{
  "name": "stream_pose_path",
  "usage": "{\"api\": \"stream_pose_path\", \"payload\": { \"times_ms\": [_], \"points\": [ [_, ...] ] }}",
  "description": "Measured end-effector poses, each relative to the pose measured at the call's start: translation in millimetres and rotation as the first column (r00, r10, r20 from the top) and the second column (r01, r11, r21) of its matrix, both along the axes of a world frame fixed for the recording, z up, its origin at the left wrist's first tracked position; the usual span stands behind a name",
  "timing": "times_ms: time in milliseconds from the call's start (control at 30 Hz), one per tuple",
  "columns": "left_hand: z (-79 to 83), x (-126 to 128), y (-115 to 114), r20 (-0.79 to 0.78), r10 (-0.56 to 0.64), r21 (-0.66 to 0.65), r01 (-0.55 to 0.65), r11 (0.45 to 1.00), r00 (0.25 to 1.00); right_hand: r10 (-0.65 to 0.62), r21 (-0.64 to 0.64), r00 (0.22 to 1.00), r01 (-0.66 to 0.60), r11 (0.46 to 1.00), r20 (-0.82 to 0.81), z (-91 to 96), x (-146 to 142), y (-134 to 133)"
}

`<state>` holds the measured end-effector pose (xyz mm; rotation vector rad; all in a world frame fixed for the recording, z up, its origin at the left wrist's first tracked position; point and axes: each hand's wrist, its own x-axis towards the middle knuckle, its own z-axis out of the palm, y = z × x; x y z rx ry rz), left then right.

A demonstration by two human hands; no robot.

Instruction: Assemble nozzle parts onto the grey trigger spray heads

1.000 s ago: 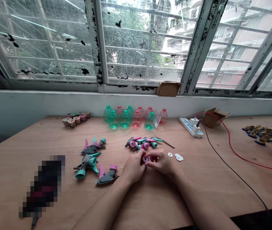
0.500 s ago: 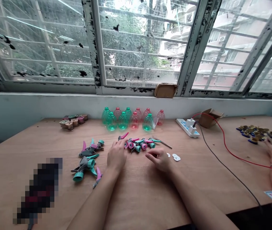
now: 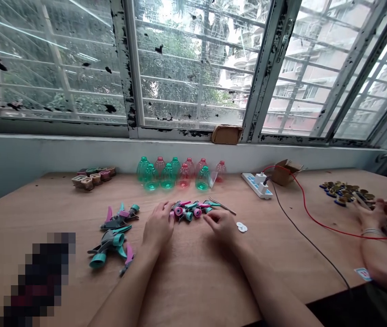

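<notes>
A pile of small trigger sprayer heads (image 3: 191, 210) in pink, teal and grey lies at the middle of the wooden table (image 3: 193, 277). My left hand (image 3: 157, 227) lies flat with its fingers stretched out, the tips touching the pile's left end. My right hand (image 3: 221, 222) rests at the pile's right end with its fingers curled in; whether they hold anything is hidden. A few white discs (image 3: 241, 226) lie just right of my right hand. Thin metal tweezers (image 3: 223, 205) lie behind it.
Several more sprayer heads (image 3: 113, 229) lie to the left. Green and pink bottles (image 3: 176, 175) stand at the back, small caps (image 3: 93, 176) back left. A power strip (image 3: 256, 185), cardboard box (image 3: 284, 171), red wire (image 3: 316, 220) and another person's hands (image 3: 379, 213) are right.
Both hands held a pink-capped sprayer head together a second ago. They have since parted. My left hand reached to the pile's left end and my right hand moved to its right end.
</notes>
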<state>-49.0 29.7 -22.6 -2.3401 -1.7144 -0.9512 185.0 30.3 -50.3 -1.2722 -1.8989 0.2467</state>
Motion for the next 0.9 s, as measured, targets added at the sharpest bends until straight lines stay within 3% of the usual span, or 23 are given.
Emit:
{"api": "stream_pose_path", "payload": {
  "times_ms": [100, 200, 300, 433, 667, 800, 900],
  "points": [
    [21.4, -1, -10, 0.028, 0.046, 0.049, -0.048, 0.998, 0.999, -0.288, -0.082, 0.953, 0.295, 0.952, 0.092, 13.4, 29, 3],
    [40.2, -8, -18, -0.038, 0.126, -0.079, -0.129, 0.989, 0.991, -0.368, -0.309, 0.903, 0.423, 0.852, 0.222, 19.8, 61, 3],
    [51.6, -17, -22, -0.132, 0.169, -0.253, -0.198, 0.947, 0.977, -0.318, -0.442, 0.912, 0.404, 0.801, 0.258, 14.6, 77, 3],
    [58.9, -35, -25, -0.224, 0.133, -0.446, -0.223, 0.867, 0.966, -0.274, -0.476, 0.912, 0.396, 0.785, 0.307, 2.2, 75, 7],
    [51.6, -57, -25, -0.319, 0.04, -0.653, -0.25, 0.715, 0.947, -0.263, -0.529, 0.902, 0.417, 0.739, 0.343, 5.7, 66, 7],
    [43.0, -49, -23, -0.284, -0.099, -0.664, -0.121, 0.738, 0.954, -0.242, -0.528, 0.909, 0.397, 0.751, 0.34, 7.9, 63, 7],
    [41.2, -31, -27, -0.183, -0.292, -0.727, 0.071, 0.683, 0.939, -0.216, -0.523, 0.921, 0.364, 0.771, 0.323, 6.3, 59, 8]
  ]
}}
